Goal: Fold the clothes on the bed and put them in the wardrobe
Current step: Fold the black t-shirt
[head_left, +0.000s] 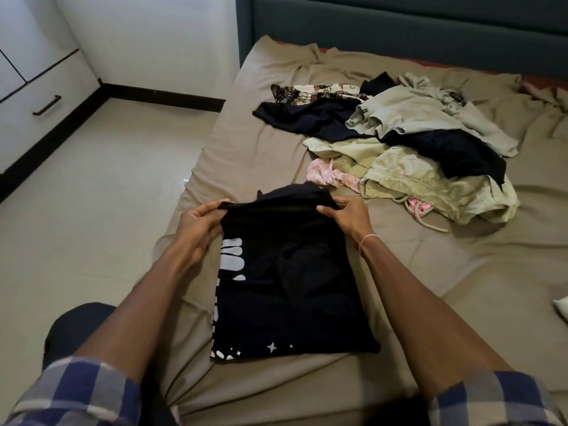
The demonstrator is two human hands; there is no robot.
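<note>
Pinching black shirt (292, 272) top corners: left hand (199, 224); right hand (347, 218)

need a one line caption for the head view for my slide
On the bed, left hand and right hand pinch the far edge of a black printed shirt, unfolded clothes heaped beyond.

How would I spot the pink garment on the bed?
On the tan-sheeted bed, find the heap of unfolded clothes. At its near left edge a small crumpled garment peeks from under a pale green one; it is the only pink piece.
</note>
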